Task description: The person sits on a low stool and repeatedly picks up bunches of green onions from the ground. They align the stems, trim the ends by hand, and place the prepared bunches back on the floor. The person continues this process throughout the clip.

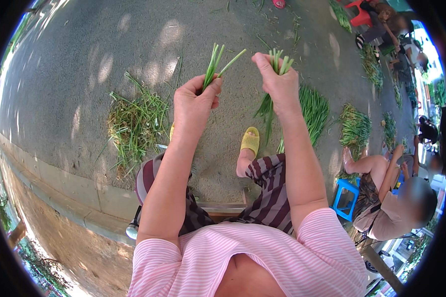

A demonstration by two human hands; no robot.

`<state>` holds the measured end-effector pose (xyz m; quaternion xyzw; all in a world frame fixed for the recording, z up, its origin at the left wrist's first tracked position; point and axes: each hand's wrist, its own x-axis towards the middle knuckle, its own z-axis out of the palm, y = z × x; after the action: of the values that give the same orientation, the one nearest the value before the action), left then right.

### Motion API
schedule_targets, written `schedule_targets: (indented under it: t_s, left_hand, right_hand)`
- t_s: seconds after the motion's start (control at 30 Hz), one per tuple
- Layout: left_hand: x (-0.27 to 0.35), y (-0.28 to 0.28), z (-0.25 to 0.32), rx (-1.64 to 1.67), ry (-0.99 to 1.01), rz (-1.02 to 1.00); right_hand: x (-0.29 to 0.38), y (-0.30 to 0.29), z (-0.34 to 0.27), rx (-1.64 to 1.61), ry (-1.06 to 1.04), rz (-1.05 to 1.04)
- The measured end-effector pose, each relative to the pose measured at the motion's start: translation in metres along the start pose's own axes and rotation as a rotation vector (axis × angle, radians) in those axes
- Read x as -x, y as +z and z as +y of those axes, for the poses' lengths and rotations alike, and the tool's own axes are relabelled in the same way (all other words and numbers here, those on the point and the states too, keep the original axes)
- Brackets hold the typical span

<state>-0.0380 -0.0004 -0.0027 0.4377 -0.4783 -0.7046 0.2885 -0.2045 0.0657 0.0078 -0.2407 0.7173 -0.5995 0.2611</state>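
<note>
Several thin green stalks (212, 67) stand up from my left hand (199, 94), pinched between thumb and fingers, one leaning out to the right. My right hand (280, 81) is closed around a thicker bunch of green stalks (266, 111), pale cut-looking ends up and leafy ends hanging below the fist. The two hands are apart, in front of my knees. Beyond my right forearm lies a neat pile of long green leaves (314, 111), partly hidden by the arm. A loose, tangled heap of green and yellowed stalks (137, 122) lies on the ground left of my left hand.
Grey pavement (223, 122) with scattered bits of leaf lies under my yellow slipper (250, 142). A kerb (70, 202) runs along the left. At the right, a person (388, 208) sits near a blue plastic stool (345, 198) and another green bundle (355, 126); other people are farther off.
</note>
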Motion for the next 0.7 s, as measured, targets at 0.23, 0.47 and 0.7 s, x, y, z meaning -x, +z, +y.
schedule_targets:
  t_s: [0.23, 0.47, 0.7]
  left_hand:
    - [0.003, 0.006, -0.004, -0.04, -0.006, -0.068]
    - [0.003, 0.003, 0.001, 0.296, -0.221, -0.209]
    - [0.002, 0.0, -0.001, 0.233, -0.137, -0.136]
  right_hand:
    - [0.014, 0.011, 0.002, -0.241, 0.218, -0.212]
    - [0.014, 0.012, -0.002, -0.086, 0.135, -0.233]
    - [0.018, 0.017, -0.004, -0.134, 0.122, -0.264]
